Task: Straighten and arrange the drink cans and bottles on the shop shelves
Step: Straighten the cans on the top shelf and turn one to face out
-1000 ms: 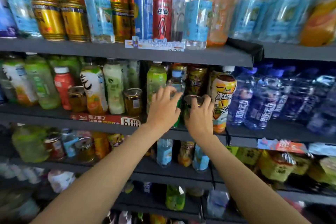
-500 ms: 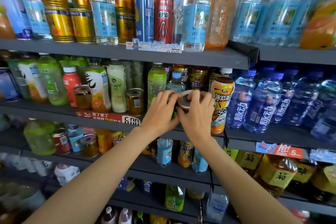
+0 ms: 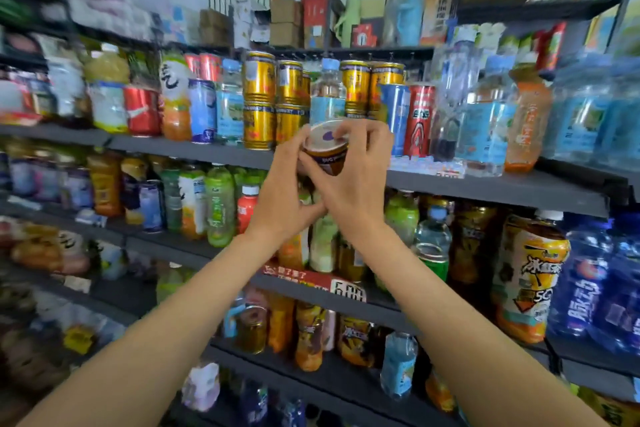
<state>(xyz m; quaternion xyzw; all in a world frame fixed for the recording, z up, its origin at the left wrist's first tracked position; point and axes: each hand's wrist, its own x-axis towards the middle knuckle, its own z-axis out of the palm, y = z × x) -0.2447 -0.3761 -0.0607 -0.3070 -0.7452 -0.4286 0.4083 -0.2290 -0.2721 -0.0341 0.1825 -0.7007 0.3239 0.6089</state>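
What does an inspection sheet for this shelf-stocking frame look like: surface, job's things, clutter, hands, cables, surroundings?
Surface: dark shelves, tiered, fully stocked.
Job's things: small brown can with a pale lid, tilted, held in front of the gold cans; tall red can and blue can stand to the right.
Clutter: cardboard boxes on the top shelf; bottles unevenly lined.
Hands: left hand and right hand both grip the brown can, fingers curled round it.
Cables: nothing seen.
Surroundings: red price strip on a lower shelf edge; edges of the frame blurred.

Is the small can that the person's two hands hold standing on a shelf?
No: the small can is gripped by the left hand and right hand, lifted clear of the shelf.
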